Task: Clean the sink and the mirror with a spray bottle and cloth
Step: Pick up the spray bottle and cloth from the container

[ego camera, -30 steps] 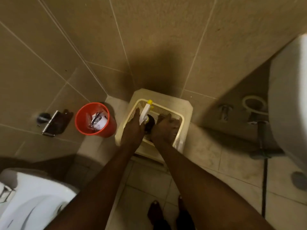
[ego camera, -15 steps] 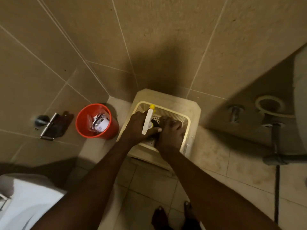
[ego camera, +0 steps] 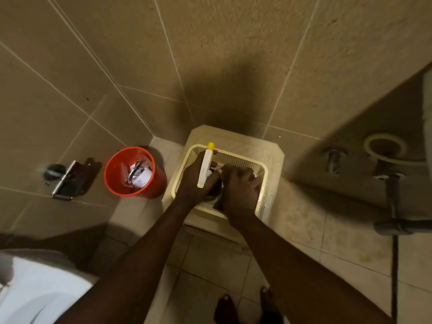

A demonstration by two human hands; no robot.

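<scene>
A white spray bottle (ego camera: 205,167) with a yellow nozzle sits in my left hand (ego camera: 196,181), which is closed around it over a cream plastic basket (ego camera: 263,190). My right hand (ego camera: 240,188) is down inside the basket, fingers curled on a dark cloth (ego camera: 218,192) that shows only between the two hands. The basket rests on a cream plastic stool (ego camera: 273,155) against the tiled wall. The white sink (ego camera: 427,108) shows only as an edge at the far right. No mirror is in view.
A red waste bin (ego camera: 117,183) with rubbish stands left of the stool. A metal paper holder (ego camera: 63,181) is on the left wall. A white toilet (ego camera: 39,291) fills the bottom left. Sink drain pipes (ego camera: 395,206) run down at right. My bare feet (ego camera: 245,307) stand on floor tiles.
Both hands have gone deeper into the basket. The spray bottle has tipped more upright in my left hand, and my right hand has closed over the dark cloth. The view has shifted left.
</scene>
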